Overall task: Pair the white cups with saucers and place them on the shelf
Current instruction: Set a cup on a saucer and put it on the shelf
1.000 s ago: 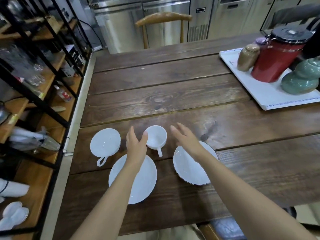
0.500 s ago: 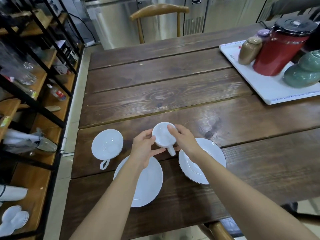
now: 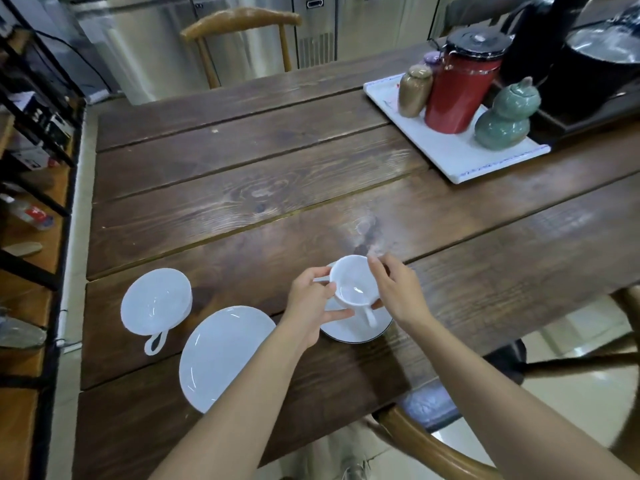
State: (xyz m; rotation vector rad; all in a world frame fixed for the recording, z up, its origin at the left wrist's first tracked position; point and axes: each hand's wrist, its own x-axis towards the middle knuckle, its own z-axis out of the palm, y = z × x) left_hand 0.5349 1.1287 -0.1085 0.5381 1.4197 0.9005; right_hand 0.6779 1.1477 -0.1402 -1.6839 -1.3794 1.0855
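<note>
Both hands pinch one cup point(image 3: 353, 287) between them: the left hand point(image 3: 311, 303) presses its fingers to the cup's left wall with the thumb reaching under toward the base, and the right hand point(image 3: 396, 292) closes its fingers on the right rim. The cup sits upright over the right saucer point(image 3: 360, 332), handle turned toward the person. Whether its base touches the saucer yet I cannot tell, since the hands hide the contact. A two-sided hold probably serves to centre the cup in the saucer's well and keep it level.

Left of the grip lies the second saucer point(image 3: 225, 355), bare, and further left the second cup point(image 3: 156, 303), its handle also toward the person; that pair looks set out for the same step next. The shelf point(image 3: 38, 237) runs along the far left, well apart from the grip.

Beyond the grip to the right, a tray point(image 3: 450, 157) carries jars. Faint red and blue marks run along its edges, too small to read. No brand is legible anywhere.
</note>
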